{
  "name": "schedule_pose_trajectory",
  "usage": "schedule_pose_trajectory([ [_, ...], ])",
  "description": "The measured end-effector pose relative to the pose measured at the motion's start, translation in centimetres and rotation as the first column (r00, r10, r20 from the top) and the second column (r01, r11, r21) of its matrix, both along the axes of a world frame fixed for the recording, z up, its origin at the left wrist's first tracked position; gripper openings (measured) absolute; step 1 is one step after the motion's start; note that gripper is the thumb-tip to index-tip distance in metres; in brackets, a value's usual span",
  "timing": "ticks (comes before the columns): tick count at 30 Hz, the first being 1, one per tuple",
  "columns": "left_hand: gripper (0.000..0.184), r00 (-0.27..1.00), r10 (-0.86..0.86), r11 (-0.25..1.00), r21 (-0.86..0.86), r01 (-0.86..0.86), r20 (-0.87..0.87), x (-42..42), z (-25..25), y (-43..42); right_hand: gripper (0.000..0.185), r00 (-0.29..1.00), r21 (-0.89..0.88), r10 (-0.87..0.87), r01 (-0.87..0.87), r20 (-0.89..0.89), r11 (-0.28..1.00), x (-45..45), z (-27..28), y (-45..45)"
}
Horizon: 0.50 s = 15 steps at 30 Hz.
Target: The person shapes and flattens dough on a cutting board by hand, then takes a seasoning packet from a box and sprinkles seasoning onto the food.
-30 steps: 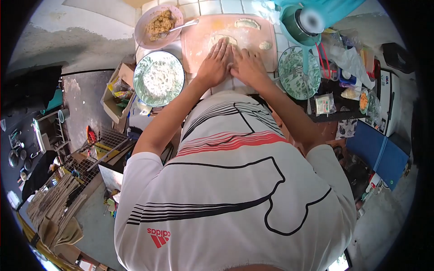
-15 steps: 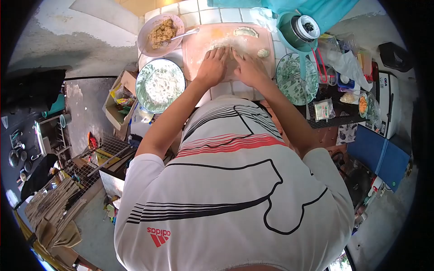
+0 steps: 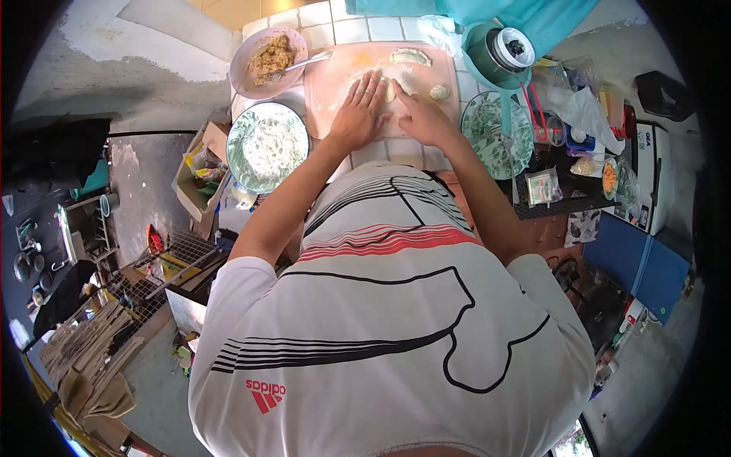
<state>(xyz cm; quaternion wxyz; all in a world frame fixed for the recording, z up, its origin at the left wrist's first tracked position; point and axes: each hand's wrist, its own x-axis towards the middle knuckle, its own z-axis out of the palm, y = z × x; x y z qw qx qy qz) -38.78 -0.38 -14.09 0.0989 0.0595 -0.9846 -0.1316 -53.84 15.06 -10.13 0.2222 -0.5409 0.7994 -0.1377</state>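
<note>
A floured pink cutting board (image 3: 324, 91) lies on the white tiled counter. A small flattened piece of dough (image 3: 390, 91) is on it, between my hands. My left hand (image 3: 358, 116) lies with fingers stretched out along the left side of this dough. From the other side, my right hand (image 3: 422, 120) points its index finger at the dough's right edge; its other fingers look curled, with nothing visible in them. Farther back on the board sits a folded, crimped dumpling (image 3: 411, 56). A dough ball (image 3: 439, 92) rests near the board's right edge.
At the back left stands a pink bowl (image 3: 237, 72) of brown filling with a metal utensil (image 3: 308, 61). A green-patterned plate (image 3: 237, 164) of flour is left of the board, another patterned plate (image 3: 487, 164) right. Behind that is a teal container (image 3: 476, 61).
My left hand's fingers have reached a little farther forward and flattened out. My hands have drawn slightly apart, so the dough between them now shows.
</note>
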Motion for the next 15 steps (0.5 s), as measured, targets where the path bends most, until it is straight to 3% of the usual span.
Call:
schedule_pose_trajectory([
  [3, 0.077, 1.0, 0.0, 1.0, 0.025, 0.0, -0.004, -0.1, 0.3, -0.3, 0.079, 0.991, -0.048, -0.071, 0.077, 0.111, 0.996, 0.1, 0.4, -0.8],
  [5, 0.078, 1.0, 0.004, 0.998, 0.061, -0.004, 0.012, -0.2, 0.5, -0.2, 0.077, 0.998, 0.112, -0.039, 0.044, -0.047, 0.993, 0.5, 1.1, -1.8],
  [6, 0.078, 1.0, 0.004, 0.998, 0.062, -0.005, 0.014, -0.2, 0.6, -0.4, 0.077, 0.998, 0.113, -0.039, 0.044, -0.044, 0.993, 0.7, 0.3, -1.9],
  [8, 0.078, 1.0, -0.008, 0.996, 0.088, 0.006, 0.026, -0.2, 0.5, -0.8, 0.073, 0.956, 0.038, -0.033, 0.046, -0.292, 0.998, 1.3, -2.2, -2.0],
  [9, 0.078, 0.999, -0.005, 0.996, 0.093, 0.002, 0.037, -0.2, 0.7, -0.7, 0.073, 0.959, 0.043, -0.029, 0.043, -0.282, 0.998, 1.6, -2.0, -2.2],
  [11, 0.079, 0.998, 0.065, 0.996, -0.064, -0.066, -0.012, -0.7, 1.7, -0.8, 0.07, 0.962, 0.17, -0.038, 0.087, -0.272, 0.982, 1.7, -0.5, -2.9],
  [15, 0.081, 0.993, 0.109, 0.991, -0.089, -0.104, 0.052, -0.8, -0.5, -1.1, 0.073, 0.961, 0.15, -0.042, 0.086, -0.274, 0.985, 1.4, -0.9, -2.5],
])
